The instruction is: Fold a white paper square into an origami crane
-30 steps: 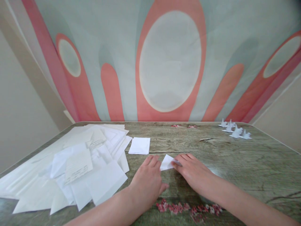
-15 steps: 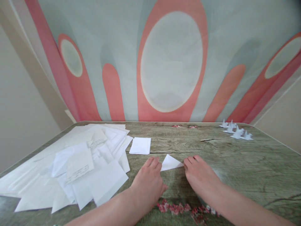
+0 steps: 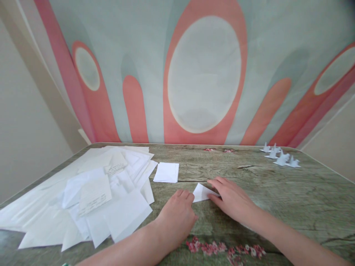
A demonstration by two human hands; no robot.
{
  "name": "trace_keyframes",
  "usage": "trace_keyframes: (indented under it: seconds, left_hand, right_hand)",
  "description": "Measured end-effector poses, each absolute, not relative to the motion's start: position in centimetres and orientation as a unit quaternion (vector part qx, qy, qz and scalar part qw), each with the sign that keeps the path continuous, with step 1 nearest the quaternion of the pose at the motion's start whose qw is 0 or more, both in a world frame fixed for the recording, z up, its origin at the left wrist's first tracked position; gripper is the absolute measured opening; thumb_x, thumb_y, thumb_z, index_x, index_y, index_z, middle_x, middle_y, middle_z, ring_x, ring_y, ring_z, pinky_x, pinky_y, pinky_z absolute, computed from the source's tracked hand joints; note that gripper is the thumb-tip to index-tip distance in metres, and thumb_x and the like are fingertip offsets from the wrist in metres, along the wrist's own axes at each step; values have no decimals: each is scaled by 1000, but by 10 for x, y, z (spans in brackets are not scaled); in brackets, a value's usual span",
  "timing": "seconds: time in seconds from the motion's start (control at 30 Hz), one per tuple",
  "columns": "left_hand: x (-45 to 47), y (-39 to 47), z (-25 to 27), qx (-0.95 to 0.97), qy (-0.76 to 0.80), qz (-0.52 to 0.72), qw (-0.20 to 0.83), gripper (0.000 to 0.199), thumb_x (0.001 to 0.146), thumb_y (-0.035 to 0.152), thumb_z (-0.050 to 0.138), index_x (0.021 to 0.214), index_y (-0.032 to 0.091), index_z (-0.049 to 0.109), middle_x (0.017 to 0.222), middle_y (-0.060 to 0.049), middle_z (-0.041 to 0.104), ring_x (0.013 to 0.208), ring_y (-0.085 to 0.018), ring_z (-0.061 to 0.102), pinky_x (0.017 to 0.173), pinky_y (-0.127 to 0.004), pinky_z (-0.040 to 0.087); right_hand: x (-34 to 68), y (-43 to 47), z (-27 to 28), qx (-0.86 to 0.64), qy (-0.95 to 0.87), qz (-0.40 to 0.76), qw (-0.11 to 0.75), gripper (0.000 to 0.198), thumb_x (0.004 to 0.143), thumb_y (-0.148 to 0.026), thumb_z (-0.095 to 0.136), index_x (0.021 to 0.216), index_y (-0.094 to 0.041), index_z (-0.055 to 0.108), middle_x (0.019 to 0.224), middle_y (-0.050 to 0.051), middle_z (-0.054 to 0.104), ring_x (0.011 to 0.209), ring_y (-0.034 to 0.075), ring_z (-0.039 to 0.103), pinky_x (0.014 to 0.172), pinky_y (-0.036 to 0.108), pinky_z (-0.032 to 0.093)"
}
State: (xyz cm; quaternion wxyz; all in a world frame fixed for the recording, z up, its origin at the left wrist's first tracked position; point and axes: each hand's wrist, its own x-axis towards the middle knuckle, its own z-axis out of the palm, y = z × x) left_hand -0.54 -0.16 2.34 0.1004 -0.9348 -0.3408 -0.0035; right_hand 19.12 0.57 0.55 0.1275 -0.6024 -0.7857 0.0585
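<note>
A small white folded paper point(image 3: 202, 192) lies on the wood-patterned table in front of me, a pointed corner facing away. My left hand point(image 3: 180, 210) is closed at its left corner, fingertips pinching the edge. Around the right end curves my right hand point(image 3: 229, 195), thumb on the near edge and fingers on the far side, with part of the paper showing between them. The paper's right tip is hidden by this hand. Just beyond my left hand sits a neat stack of white square papers point(image 3: 166, 173).
A wide heap of loose white sheets point(image 3: 124, 214) covers the table's left side, some with writing. Several small white folded paper birds point(image 3: 283, 159) stand at the far right. A patterned backdrop point(image 3: 205, 74) rises behind the table's far edge.
My right hand has opened out and shifted left over the paper, its thumb now apart from the fingers. My left hand has stayed at the left corner. The view shifted slightly.
</note>
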Motion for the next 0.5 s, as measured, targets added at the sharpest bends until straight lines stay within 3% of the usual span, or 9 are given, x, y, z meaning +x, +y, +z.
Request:
trace_keyframes:
  seconds: [0.13,0.27,0.37,0.5]
  left_hand:
    - [-4,1,22,-934,-348,-14,84,23,81,34,57,76,14,67,76,-7,61,80,-24,58,70,-34,42]
    - [-7,12,14,-927,-368,-48,48,22,85,30,52,76,13,63,76,-7,60,80,-23,58,68,-33,44]
    - [-13,22,7,-917,-385,-101,-15,16,83,28,54,92,16,59,90,-6,60,87,-21,57,75,-33,46]
    - [-18,31,-3,-890,-394,-193,-122,40,77,25,62,114,20,47,106,-5,59,97,-20,55,85,-34,44]
  right_hand:
    - [194,11,-4,-609,-743,203,187,37,70,-35,65,102,-20,55,82,0,60,74,15,55,63,25,39]
    - [194,15,-11,-609,-724,239,219,33,66,-33,68,94,-20,57,76,-2,59,69,14,52,61,25,38]
    - [194,17,-12,-606,-716,258,231,30,64,-31,68,90,-19,58,72,-2,59,65,13,51,59,24,38]
    - [191,16,-12,-592,-715,272,255,24,65,-27,67,85,-19,59,70,-2,59,65,14,52,60,24,39]
